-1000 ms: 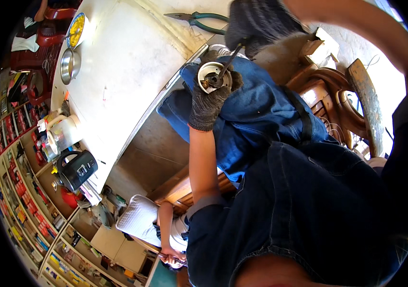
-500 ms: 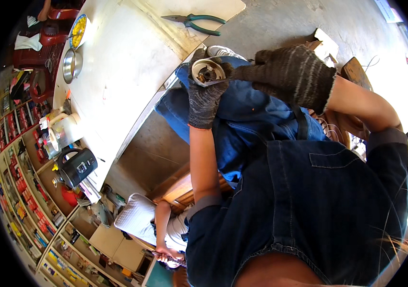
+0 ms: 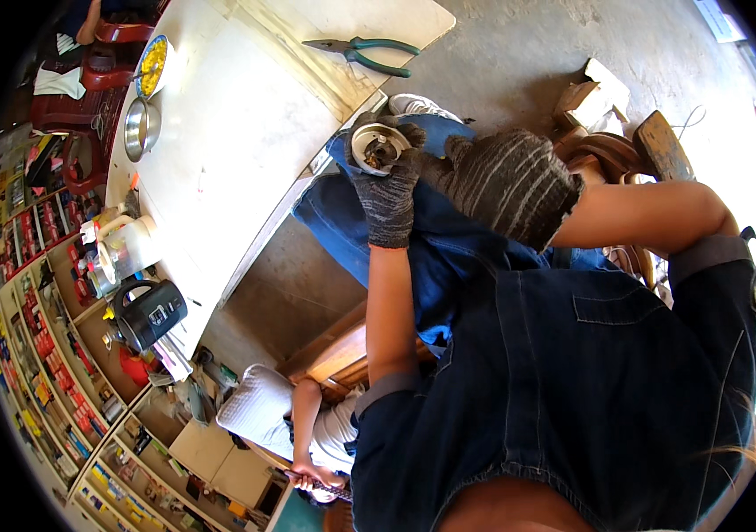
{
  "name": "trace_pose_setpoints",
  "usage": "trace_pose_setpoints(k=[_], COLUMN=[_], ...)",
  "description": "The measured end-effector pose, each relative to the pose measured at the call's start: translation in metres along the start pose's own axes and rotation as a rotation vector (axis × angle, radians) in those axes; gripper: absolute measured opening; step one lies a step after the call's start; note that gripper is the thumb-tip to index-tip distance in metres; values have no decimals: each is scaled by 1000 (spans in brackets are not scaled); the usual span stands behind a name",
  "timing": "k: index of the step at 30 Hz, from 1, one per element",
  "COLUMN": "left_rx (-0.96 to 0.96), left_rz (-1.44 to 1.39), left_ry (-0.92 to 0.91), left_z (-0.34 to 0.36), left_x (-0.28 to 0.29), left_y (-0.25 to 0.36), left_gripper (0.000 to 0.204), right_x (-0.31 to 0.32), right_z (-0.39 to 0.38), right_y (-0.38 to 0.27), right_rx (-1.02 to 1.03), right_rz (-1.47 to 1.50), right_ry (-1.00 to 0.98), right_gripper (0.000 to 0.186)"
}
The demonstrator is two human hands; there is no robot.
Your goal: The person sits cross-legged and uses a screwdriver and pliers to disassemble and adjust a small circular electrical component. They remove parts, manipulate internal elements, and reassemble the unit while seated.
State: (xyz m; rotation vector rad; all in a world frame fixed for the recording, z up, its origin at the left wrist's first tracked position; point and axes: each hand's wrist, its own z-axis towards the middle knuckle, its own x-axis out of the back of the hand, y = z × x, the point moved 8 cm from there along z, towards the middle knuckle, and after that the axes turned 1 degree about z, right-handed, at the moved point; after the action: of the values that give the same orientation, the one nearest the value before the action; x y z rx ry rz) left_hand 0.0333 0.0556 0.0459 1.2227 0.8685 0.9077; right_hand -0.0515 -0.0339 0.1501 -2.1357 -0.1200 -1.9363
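Observation:
My left hand, in a dark grey striped work glove, is wrapped around a round metal housing. The housing is shallow and cup-like, its open side up, with small brownish parts inside. It is held above my blue-clad lap by the table corner. My right hand, gloved the same way, reaches in from the right with its fingers bent and pressed together, the tips against the housing's right side. Whatever those fingertips hold is hidden by the glove. Pliers with green handles lie at the table's far end.
The white table on my left carries a bowl of yellow food, a steel bowl and a black kettle. Stocked shelves stand farther left. A seated person is at lower left. Wood pieces lie at right.
My right hand has moved left and slightly down, closer to the housing. A thin dark strip seen earlier at the housing's rim no longer shows. The housing stays in my left hand.

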Motion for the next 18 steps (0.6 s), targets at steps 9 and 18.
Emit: trace_pose_setpoints(k=[9, 18], left_rx=[17, 39], left_rz=[115, 352], left_ry=[-91, -146], left_z=[-5, 0], left_x=[-6, 4], left_y=[7, -3], left_gripper=[57, 52], right_x=[3, 3], right_z=[28, 59], right_y=[19, 52], right_rx=[137, 374], right_rz=[-11, 444], right_ry=[-131, -114], right_gripper=[38, 23])
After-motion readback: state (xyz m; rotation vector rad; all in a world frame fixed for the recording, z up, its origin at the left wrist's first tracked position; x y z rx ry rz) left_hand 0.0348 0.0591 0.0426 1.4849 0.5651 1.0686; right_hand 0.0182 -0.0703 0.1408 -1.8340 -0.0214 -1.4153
